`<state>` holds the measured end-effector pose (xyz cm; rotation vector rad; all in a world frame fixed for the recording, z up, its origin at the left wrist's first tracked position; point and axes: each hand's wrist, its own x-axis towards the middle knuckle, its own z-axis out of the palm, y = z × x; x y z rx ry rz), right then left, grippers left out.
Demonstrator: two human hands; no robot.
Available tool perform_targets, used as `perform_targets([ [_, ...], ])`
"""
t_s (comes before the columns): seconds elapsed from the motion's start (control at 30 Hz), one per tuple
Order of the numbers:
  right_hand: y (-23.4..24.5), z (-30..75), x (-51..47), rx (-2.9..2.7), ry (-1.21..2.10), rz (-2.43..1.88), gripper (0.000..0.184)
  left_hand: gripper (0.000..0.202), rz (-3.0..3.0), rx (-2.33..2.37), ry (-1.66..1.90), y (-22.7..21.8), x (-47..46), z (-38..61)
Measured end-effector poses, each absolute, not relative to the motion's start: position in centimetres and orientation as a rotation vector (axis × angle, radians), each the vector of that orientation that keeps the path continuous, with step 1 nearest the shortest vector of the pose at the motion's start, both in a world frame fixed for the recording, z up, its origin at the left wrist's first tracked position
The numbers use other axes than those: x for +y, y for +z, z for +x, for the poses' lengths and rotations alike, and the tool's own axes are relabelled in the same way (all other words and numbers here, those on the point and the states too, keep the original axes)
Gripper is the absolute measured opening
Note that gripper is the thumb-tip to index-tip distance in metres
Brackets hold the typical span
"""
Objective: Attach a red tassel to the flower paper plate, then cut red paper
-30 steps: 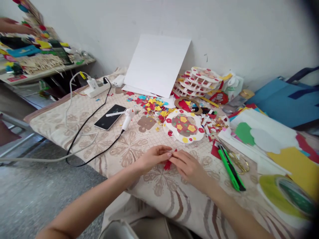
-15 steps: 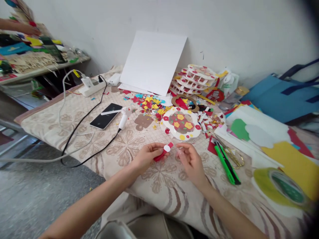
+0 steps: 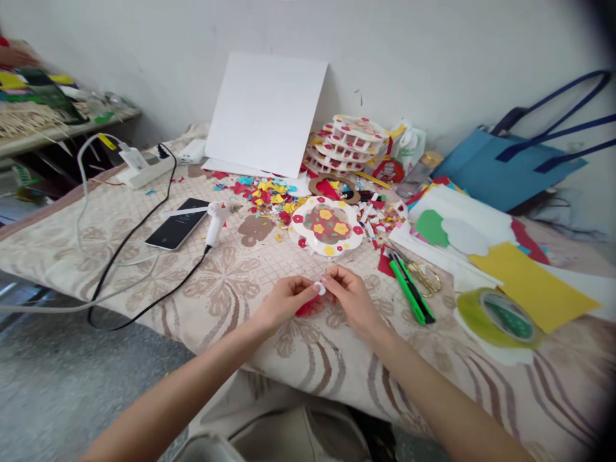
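Note:
My left hand [image 3: 285, 300] and my right hand [image 3: 350, 296] meet low over the patterned tablecloth [image 3: 192, 289]. Between them is a small red paper piece [image 3: 308, 308] with a white round dot [image 3: 321, 289] on it. The left fingers curl round the red paper. The right fingertips pinch at the white dot. A little beyond the hands lies a white flower-edged paper plate [image 3: 327, 226] covered with red and yellow paper flowers.
A green utility knife [image 3: 410, 287] and gold scissors [image 3: 426, 277] lie to the right, then a green tape roll [image 3: 500, 316] and coloured paper sheets [image 3: 524, 282]. A glue gun [image 3: 215, 221], phone [image 3: 177, 223] and black cable [image 3: 139, 256] lie left. Paper scraps [image 3: 269, 192], stacked plates [image 3: 346, 144] and a white board [image 3: 264, 112] stand behind.
My right hand has come back to the red paper and now pinches the white dot; half a second ago it was apart. The view has shifted to the right.

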<state>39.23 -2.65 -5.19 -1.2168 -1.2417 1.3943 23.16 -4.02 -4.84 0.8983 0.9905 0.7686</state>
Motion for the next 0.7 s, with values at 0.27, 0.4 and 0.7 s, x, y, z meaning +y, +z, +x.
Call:
perform_targets([
  [0.27, -5.19, 39.62, -3.07, -1.22, 1.434, -1.189, 0.026, 0.034, 1.068, 1.021, 0.819, -4.86, -4.45, 23.85],
  [0.4, -5.18, 39.64, -3.02, -1.232, 1.434, -1.183, 0.027, 0.033, 1.153, 1.022, 0.814, -5.09, -4.25, 24.07],
  [0.7, -5.19, 39.84, -3.17, -1.238, 1.508, -1.155, 0.028, 0.034, 1.145, 0.989, 0.779, -5.43, -4.0, 23.75],
])
